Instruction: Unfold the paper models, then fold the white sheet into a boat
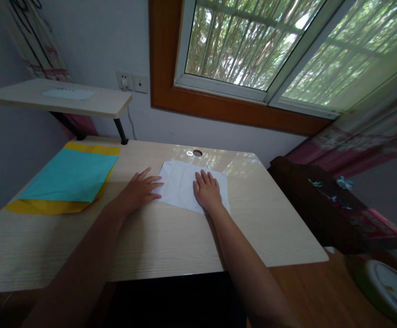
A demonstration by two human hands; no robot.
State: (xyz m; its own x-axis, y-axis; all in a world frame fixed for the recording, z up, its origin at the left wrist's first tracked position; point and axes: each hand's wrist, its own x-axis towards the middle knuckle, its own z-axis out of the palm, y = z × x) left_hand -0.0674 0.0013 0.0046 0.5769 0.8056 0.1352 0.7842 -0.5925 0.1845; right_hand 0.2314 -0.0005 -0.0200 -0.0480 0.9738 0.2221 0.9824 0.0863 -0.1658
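Right hand flat on white paper | left hand touching its edge

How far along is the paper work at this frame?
Early. The white sheet lies on the desk, creased. Right hand presses flat on it; left hand rests at its left edge. The teal sheet and yellow sheet lie stacked, untouched.

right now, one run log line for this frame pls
left hand: flat, fingertips at white paper's left edge | right hand: palm down on white paper | desk: teal sheet over yellow sheets, far left
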